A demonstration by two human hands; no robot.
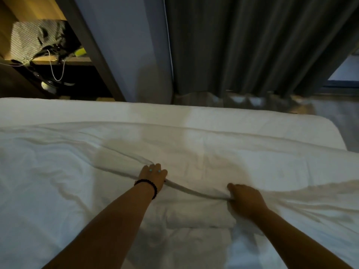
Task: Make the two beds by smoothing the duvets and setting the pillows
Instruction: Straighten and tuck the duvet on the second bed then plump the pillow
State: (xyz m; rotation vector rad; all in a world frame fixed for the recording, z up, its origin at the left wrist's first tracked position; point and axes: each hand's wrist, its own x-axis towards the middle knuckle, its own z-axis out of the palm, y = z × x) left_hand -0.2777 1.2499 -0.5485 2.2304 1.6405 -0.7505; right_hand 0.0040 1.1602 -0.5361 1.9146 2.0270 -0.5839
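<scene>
1. L hand [153,176], w/ a black bead bracelet [147,186] at the wrist, is laid knuckles-up on the white crumpled duvet [58,171]; a raised fold of the fabric is gripped under the curled fingers.
2. R hand [245,200] is clenched on the same fold, thumb on top, fingers tucked under the cloth.
3. The fold is stretched as a ridge between both hands, running on up-left past the L hand.
4. The duvet is spread across the white bed [174,113], wrinkled on the left, lifted a bit on the right beside the R hand.
5. A strip of bare sheet is seen beyond the duvet's far edge.
6. Dark grey pleated curtains [252,45] are hung behind the bed; a wooden shelf w/ cables [54,59] is seen top-left.
</scene>
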